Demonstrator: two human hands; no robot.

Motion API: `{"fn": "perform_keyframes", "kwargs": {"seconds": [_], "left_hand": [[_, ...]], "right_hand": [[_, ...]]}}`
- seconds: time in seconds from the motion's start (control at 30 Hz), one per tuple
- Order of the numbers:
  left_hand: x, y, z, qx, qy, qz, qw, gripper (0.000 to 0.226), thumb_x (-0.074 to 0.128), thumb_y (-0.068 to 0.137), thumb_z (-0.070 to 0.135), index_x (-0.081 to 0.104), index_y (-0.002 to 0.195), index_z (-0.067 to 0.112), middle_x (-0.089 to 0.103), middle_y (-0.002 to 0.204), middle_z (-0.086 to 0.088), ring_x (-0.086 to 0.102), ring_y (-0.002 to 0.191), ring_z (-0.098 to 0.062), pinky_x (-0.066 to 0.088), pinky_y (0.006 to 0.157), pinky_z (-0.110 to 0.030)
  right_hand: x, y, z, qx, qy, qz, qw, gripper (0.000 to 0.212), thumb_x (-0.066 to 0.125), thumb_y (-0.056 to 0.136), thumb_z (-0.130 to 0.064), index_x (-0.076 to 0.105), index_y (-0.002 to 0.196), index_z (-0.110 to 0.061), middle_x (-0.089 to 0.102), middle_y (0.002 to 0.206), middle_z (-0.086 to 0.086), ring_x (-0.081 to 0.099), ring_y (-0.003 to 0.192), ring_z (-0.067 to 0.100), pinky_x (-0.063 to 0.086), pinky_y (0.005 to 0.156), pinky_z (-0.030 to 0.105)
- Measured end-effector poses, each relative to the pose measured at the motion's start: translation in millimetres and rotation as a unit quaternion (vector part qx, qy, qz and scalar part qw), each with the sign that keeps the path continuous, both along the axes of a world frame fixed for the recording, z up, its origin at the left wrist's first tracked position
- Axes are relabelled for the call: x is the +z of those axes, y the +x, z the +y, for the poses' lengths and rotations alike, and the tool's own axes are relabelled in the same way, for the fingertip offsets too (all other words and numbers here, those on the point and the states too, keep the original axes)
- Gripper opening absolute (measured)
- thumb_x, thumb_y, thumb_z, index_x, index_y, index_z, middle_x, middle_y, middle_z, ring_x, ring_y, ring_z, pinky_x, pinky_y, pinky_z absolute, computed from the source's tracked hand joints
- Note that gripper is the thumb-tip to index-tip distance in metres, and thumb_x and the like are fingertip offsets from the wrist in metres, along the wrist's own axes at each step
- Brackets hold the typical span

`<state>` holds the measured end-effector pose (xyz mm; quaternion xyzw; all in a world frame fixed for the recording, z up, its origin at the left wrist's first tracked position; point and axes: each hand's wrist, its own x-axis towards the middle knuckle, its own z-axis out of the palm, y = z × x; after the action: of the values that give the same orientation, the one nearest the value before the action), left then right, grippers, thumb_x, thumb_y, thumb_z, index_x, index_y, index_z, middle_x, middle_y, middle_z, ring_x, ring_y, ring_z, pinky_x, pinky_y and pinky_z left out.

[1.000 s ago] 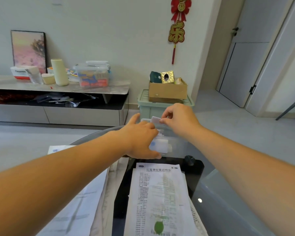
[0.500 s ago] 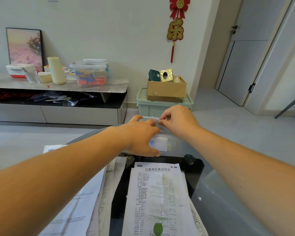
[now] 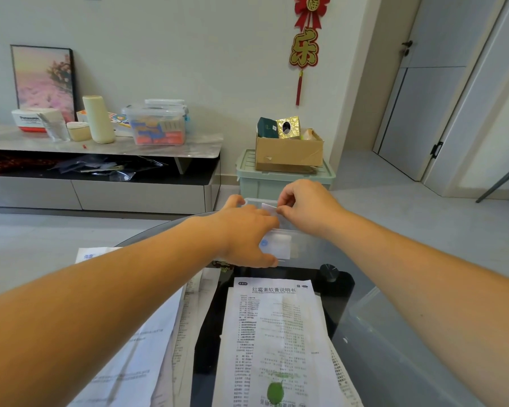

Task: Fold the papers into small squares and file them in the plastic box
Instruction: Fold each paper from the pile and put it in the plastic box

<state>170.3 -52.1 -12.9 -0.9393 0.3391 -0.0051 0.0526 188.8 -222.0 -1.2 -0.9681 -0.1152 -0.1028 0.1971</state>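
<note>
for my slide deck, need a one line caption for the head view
Right hand pinches a folded paper over the clear plastic box while the left hand grips it.

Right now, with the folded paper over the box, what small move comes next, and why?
Probably lower the folded paper straight down into the plastic box and let go: the right hand pinches it just above the open rim, and the left hand grips the box to steady it.

I read this as a home living room: low console (image 3: 159, 149) along the wall, framed picture (image 3: 43, 80) leaning on it, red festive ornament (image 3: 304, 51) hung above a cardboard box (image 3: 288, 155) on a storage bin (image 3: 265, 186), interior door (image 3: 420, 107) at right.
</note>
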Motion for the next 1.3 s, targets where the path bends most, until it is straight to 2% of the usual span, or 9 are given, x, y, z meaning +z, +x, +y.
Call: {"fn": "perform_keyframes", "kwargs": {"seconds": [0.13,0.23,0.37,0.6,0.77,0.97,1.07,1.13,1.3], "left_hand": [[-0.9,0.8,0.8,-0.002,-0.010,-0.004,1.000,0.051,0.055,0.088,0.066,0.052,0.122,0.029,0.044,0.108,0.013,0.047,0.118,-0.016,0.010,0.119,-0.048],[-2.6,0.2,0.9,-0.003,-0.014,-0.010,1.000,0.051,0.056,0.088,0.066,0.052,0.122,0.029,0.045,0.108,0.012,0.047,0.119,-0.016,0.012,0.119,-0.048],[-4.2,-0.3,1.8,-0.006,-0.021,-0.021,1.000,0.060,0.057,0.087,0.066,0.051,0.133,0.028,0.054,0.128,0.008,0.043,0.127,-0.017,0.014,0.119,-0.047],[-7.7,0.9,2.1,-0.006,-0.025,-0.043,0.999,0.066,0.058,0.086,0.067,0.046,0.140,0.031,0.045,0.142,0.005,0.034,0.136,-0.020,0.016,0.119,-0.047],[-9.3,0.0,2.6,-0.005,-0.024,-0.049,0.998,0.070,0.059,0.086,0.066,0.040,0.144,0.032,0.031,0.156,0.001,0.024,0.145,-0.022,0.010,0.122,-0.048],[-6.4,-2.1,0.4,-0.005,-0.011,-0.040,0.999,0.073,0.059,0.086,0.067,0.037,0.145,0.031,0.047,0.140,0.006,0.042,0.132,-0.019,0.013,0.121,-0.048],[-4.8,-2.4,-1.5,0.006,0.004,-0.037,0.999,0.070,0.058,0.085,0.068,0.040,0.141,0.029,0.053,0.133,0.005,0.047,0.126,-0.020,0.016,0.119,-0.047],[-3.6,-2.2,-3.2,0.013,0.014,-0.032,0.999,0.069,0.058,0.085,0.068,0.041,0.138,0.027,0.054,0.129,0.004,0.049,0.123,-0.021,0.017,0.117,-0.047],[-0.3,-2.4,-6.4,0.021,0.027,-0.027,0.999,0.081,0.060,0.085,0.067,0.030,0.146,0.023,0.054,0.132,0.001,0.050,0.126,-0.023,0.017,0.118,-0.048]], "right_hand": [[-2.0,2.0,1.1,-0.002,-0.019,-0.047,0.999,0.009,0.067,0.094,-0.024,0.070,0.085,-0.025,0.051,0.085,-0.012,0.058,0.085,0.015,0.054,0.074,0.036],[0.7,3.6,5.1,-0.006,-0.047,-0.034,0.998,0.010,0.068,0.093,-0.026,0.070,0.083,-0.029,0.059,0.088,-0.010,0.060,0.087,0.017,0.055,0.076,0.039],[6.0,3.2,10.0,0.014,-0.093,0.011,0.995,0.010,0.069,0.091,-0.025,0.076,0.086,-0.029,0.069,0.086,-0.008,0.064,0.085,0.017,0.058,0.079,0.040],[7.8,-6.8,-4.6,0.028,0.002,0.003,1.000,0.025,0.054,0.100,-0.014,0.073,0.114,-0.022,0.073,0.109,-0.006,0.065,0.096,0.012,0.054,0.090,0.035],[0.4,-14.2,-12.1,0.036,-0.005,0.038,0.999,0.038,0.039,0.102,-0.011,0.061,0.132,-0.020,0.067,0.124,-0.002,0.061,0.110,0.016,0.050,0.098,0.037],[-6.3,-22.0,-9.6,0.063,0.028,0.107,0.992,0.043,0.037,0.100,-0.010,0.048,0.141,-0.016,0.062,0.134,0.003,0.055,0.123,0.018,0.044,0.106,0.038],[-6.3,-22.6,-11.9,0.053,0.073,0.072,0.993,0.038,0.038,0.099,-0.010,0.052,0.133,-0.018,0.064,0.130,0.003,0.057,0.119,0.019,0.046,0.102,0.041],[-8.5,-21.7,-13.2,0.032,0.038,0.031,0.998,0.033,0.038,0.099,-0.014,0.053,0.129,-0.019,0.067,0.125,0.004,0.058,0.115,0.024,0.047,0.099,0.044],[-14.0,-23.6,-12.7,0.043,-0.040,0.064,0.996,0.037,0.031,0.102,-0.019,0.048,0.135,-0.021,0.062,0.133,0.001,0.052,0.121,0.026,0.037,0.103,0.038]]}}
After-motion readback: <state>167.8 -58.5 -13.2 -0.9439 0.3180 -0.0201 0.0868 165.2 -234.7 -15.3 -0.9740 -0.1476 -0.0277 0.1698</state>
